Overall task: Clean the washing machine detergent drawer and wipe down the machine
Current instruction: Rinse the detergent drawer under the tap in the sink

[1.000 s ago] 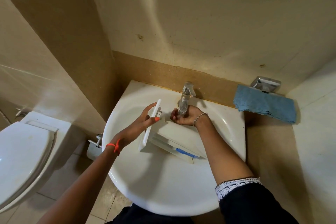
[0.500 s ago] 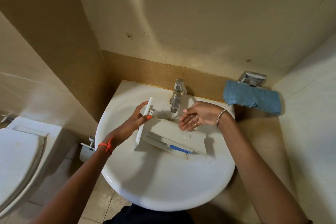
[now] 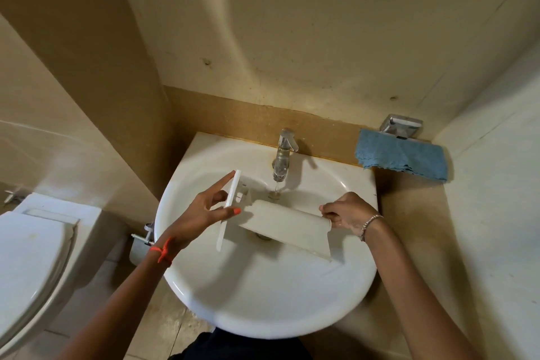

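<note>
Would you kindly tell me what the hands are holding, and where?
Both hold the drawer: the left hand pinches its front panel, the right hand grips the opposite end.

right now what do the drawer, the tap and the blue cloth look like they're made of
The drawer looks like plastic, off-white with a dull sheen: thin moulded walls, rounded edge. The tap is metal, seemingly chrome-plated: shiny, bright highlights. The cloth is soft fabric, perhaps microfibre, matte blue: it drapes limply with a ragged edge.
</note>
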